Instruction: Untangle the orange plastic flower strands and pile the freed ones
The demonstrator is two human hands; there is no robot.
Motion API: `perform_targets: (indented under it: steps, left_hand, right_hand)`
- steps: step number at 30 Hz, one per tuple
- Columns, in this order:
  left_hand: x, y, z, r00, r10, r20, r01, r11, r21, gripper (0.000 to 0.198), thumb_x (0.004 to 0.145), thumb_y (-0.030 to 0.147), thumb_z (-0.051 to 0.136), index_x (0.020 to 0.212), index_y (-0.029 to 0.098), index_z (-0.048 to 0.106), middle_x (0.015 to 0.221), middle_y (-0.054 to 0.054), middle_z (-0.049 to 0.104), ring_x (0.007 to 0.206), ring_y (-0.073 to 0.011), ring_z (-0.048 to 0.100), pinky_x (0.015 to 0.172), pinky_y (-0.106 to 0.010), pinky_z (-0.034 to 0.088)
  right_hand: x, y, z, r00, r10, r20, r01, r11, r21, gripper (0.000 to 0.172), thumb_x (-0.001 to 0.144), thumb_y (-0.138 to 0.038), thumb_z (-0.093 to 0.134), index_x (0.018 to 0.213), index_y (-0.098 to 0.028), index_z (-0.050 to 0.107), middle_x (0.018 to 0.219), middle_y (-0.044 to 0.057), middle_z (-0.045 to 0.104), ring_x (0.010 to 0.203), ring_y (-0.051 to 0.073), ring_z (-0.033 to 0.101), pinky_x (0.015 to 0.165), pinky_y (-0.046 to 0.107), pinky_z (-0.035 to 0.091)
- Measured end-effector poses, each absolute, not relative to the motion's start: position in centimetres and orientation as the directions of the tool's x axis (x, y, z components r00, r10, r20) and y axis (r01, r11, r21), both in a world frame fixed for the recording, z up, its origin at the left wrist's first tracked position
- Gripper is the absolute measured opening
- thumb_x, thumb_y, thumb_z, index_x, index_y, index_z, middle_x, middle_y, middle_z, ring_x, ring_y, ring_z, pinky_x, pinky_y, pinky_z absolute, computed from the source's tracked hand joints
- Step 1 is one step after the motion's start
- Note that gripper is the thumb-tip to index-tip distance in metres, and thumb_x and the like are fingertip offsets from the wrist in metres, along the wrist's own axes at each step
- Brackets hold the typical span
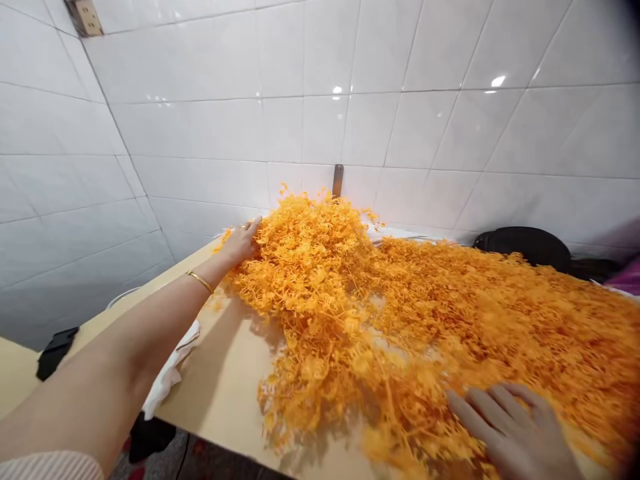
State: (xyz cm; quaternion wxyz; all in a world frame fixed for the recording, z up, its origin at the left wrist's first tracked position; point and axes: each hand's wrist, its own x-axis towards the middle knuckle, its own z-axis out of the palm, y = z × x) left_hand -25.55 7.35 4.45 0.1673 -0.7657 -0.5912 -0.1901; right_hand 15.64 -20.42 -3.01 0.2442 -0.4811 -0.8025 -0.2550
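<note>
Along a corner of white glazed wall tiles (200,127), a pale tan tabletop (220,387) runs away toward the far wall. High at the far left, a beige socket plate (85,17) is fixed to the tiles. Low at the left, a black object (56,352) lies by the table's edge, too shadowed to name. Nearer, a crumpled white cloth (170,363) hangs over the table's edge beneath the person's left forearm, and a pale pink knit sleeve (50,467) shows in the bottom corner.

The left hand (240,243), with a gold bangle (200,282) at the wrist and a ring (243,227) on one finger, lies open, palm down, against the left flank of a heap of tangled orange strands (400,320). Their material cannot be told. The heap covers the middle and right of the tabletop and rises highest at the far wall, just below a metal bracket (338,180) on the tiles. The right hand (510,433) rests on the heap's near right part, also open, with fingers spread wide. At the far right, a black rounded object (523,248) sits against the wall, beside a magenta item (625,279).
</note>
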Motion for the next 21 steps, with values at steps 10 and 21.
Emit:
perform_targets:
  steps: [10, 21]
  left_hand:
    - [-19.7, -2.7, 7.8, 0.534, 0.573, 0.622, 0.776, -0.624, -0.091, 0.072, 0.07, 0.044, 0.046, 0.131, 0.026, 0.012, 0.136, -0.006, 0.016, 0.122, -0.0283, 0.013, 0.096, -0.047, 0.018]
    - [-22.6, 0.6, 6.3, 0.655, 0.683, 0.323, 0.755, -0.585, -0.294, 0.031, 0.067, 0.028, 0.05, 0.097, 0.02, 0.049, 0.132, -0.009, 0.025, 0.115, -0.0261, 0.032, 0.088, -0.038, 0.033]
  right_hand:
    - [15.0, -19.4, -5.3, -0.275, 0.764, 0.584, 0.947, 0.32, 0.027, 0.039, 0.055, -0.011, 0.044, 0.092, -0.018, 0.056, 0.081, 0.006, 0.056, 0.079, 0.022, 0.046, 0.076, 0.038, 0.033]
    - [15.7, -20.3, -6.4, -0.375, 0.683, 0.627, 0.889, 0.456, 0.035, 0.027, 0.061, -0.02, 0.048, 0.086, -0.016, 0.056, 0.074, 0.007, 0.054, 0.074, 0.021, 0.045, 0.075, 0.04, 0.031]
